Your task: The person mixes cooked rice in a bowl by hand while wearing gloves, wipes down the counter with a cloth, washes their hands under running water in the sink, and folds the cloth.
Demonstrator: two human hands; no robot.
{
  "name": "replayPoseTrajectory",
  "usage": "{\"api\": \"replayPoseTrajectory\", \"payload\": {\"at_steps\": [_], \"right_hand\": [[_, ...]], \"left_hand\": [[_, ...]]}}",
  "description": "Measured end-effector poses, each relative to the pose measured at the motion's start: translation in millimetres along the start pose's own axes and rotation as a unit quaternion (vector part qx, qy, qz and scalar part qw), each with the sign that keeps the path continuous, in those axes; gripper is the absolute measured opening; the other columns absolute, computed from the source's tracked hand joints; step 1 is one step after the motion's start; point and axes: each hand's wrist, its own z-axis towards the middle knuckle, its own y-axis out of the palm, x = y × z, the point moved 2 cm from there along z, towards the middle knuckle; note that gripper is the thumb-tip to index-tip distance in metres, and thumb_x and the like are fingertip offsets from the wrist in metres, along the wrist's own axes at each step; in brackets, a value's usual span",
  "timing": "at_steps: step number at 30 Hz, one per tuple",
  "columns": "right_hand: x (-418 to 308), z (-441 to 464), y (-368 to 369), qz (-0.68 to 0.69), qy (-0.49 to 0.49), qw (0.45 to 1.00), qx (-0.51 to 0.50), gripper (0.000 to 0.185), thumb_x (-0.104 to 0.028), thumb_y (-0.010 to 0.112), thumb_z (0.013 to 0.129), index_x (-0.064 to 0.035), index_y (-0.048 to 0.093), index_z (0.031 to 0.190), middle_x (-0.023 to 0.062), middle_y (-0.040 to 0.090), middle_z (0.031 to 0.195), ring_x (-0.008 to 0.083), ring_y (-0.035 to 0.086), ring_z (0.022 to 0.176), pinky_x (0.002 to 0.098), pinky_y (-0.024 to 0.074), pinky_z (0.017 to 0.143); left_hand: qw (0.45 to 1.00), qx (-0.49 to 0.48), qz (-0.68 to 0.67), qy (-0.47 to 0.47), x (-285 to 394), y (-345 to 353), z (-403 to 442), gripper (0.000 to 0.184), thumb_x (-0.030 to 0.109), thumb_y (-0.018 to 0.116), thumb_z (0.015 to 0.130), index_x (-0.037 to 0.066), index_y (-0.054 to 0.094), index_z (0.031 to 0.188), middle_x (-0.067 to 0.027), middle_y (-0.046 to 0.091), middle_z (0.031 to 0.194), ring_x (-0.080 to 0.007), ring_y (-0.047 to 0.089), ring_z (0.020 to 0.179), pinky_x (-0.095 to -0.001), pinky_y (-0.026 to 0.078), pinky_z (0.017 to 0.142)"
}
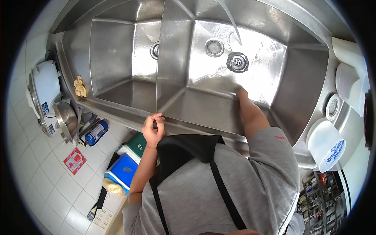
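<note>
My right hand (242, 93) reaches down into the right basin (211, 105) of a steel double sink. A blurred greyish patch lies at its fingertips, and I cannot make out whether it holds anything. Farther back in this basin are a drain with a dark, ragged rim (237, 62) and a round metal drain fitting (214, 47). A thin, pale curved spout or water stream (232, 19) comes down from the top. Above the sink's front rim (184, 124), my left hand (153, 127) is closed with curled fingers, and nothing shows in it.
The left basin (113, 51) has its own drain (155, 50). A crumpled tan cloth (80, 87) rests on the left rim. White containers (327, 145) and a round strainer (333, 106) stand at right. Below left are a metal colander (65, 121), blue cylinder (96, 133) and blue box (122, 169).
</note>
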Motion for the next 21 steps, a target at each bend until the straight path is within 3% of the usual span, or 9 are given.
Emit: {"api": "replayPoseTrajectory", "payload": {"at_steps": [1,3,4,6,8,11,15,18,21], "right_hand": [[3.9,11.7,7.4,0.291,0.01,0.957,-0.002,0.021,-0.008,0.046,0.077,0.0033,0.056,0.091,0.0211,0.057,0.09,0.0319,0.056,0.086,0.0383,0.0465,0.074],[1.6,34.1,15.5,0.775,0.024,0.631,-0.008,0.017,-0.004,0.045,0.076,0.0057,0.054,0.087,0.0196,0.057,0.08,0.0308,0.057,0.079,0.0376,0.048,0.071],[-10.9,18.2,-12.5,0.783,0.079,0.615,0.049,0.013,0.001,0.042,0.076,0.0072,0.051,0.083,0.0134,0.054,0.072,0.0251,0.055,0.068,0.0334,0.0493,0.065],[-0.5,18.0,-31.5,0.701,0.105,0.704,0.045,0.012,0.001,0.043,0.075,0.0058,0.052,0.081,0.0122,0.055,0.069,0.021,0.055,0.06,0.0298,0.0485,0.055],[23.8,47.8,-12.8,0.311,-0.018,0.928,-0.204,0.01,-0.001,0.049,0.071,-0.0009,0.058,0.076,0.0112,0.056,0.06,0.0184,0.053,0.049,0.0259,0.039,0.04],[-9.0,2.2,-18.8,0.019,0.016,0.923,-0.384,0.013,-0.009,0.051,0.073,-0.0051,0.06,0.081,0.008,0.056,0.06,0.0168,0.053,0.05,0.0311,0.0417,0.045],[-36.0,52.7,-8.0,0.194,-0.214,0.953,-0.087,0.015,-0.012,0.051,0.073,-0.0048,0.057,0.084,0.0085,0.058,0.068,0.0173,0.056,0.058,0.0307,0.0444,0.053],[-73.2,66.4,-64.3,0.379,-0.072,0.868,0.313,0.017,-0.012,0.048,0.074,-0.0063,0.056,0.087,0.0101,0.059,0.073,0.0232,0.058,0.065,0.0337,0.0456,0.061],[-116.0,76.8,-61.6,0.295,-0.057,0.909,0.288,0.016,-0.016,0.047,0.074,-0.0134,0.06,0.083,0.0151,0.061,0.08,0.0318,0.059,0.077,0.0397,0.0456,0.067]], "left_hand": [[1.0,0.0,0.004,0.005,-1.2,-0.3,-0.4,0.007,0.002,0.05,0.077,0.002,0.056,0.081,-0.007,0.059,0.063,-0.0143,0.057,0.057,-0.0239,0.043,0.056],[1.0,0.0,0.013,0.015,-4.1,-0.3,-0.2,0.007,0.002,0.05,0.077,0.002,0.056,0.081,-0.0072,0.059,0.063,-0.0139,0.057,0.057,-0.0235,0.043,0.055],[1.0,0.001,0.012,0.015,-3.3,-0.6,0.3,0.007,0.002,0.05,0.077,0.002,0.056,0.081,-0.0072,0.059,0.063,-0.014,0.057,0.057,-0.0235,0.043,0.055],[1.0,0.001,0.014,0.015,-0.2,-0.8,0.7,0.007,0.003,0.05,0.077,0.002,0.056,0.081,-0.0072,0.059,0.063,-0.0142,0.057,0.056,-0.0235,0.044,0.055],[0.999,0.005,0.017,0.029,0.3,-1.1,0.8,0.007,0.003,0.051,0.077,0.002,0.056,0.081,-0.0071,0.059,0.063,-0.0144,0.057,0.056,-0.0234,0.044,0.055],[1.0,0.003,0.015,0.013,2.3,0.2,2.4,0.006,0.002,0.051,0.077,0.002,0.057,0.08,-0.0071,0.059,0.062,-0.0148,0.057,0.057,-0.0235,0.044,0.055],[0.999,0.005,0.011,0.035,-5.4,0.7,1.5,0.006,0.002,0.051,0.077,0.002,0.057,0.079,-0.0074,0.059,0.063,-0.0152,0.058,0.057,-0.0238,0.044,0.055],[1.0,-0.007,0.017,0.016,-3.6,0.5,1.7,0.006,0.002,0.051,0.077,0.002,0.057,0.079,-0.0078,0.059,0.063,-0.0155,0.059,0.058,-0.0242,0.044,0.055],[1.0,-0.003,0.013,0.019,-2.9,1.2,2.3,0.006,0.002,0.051,0.076,0.002,0.057,0.079,-0.008,0.059,0.064,-0.0158,0.059,0.058,-0.0244,0.044,0.055]]}}
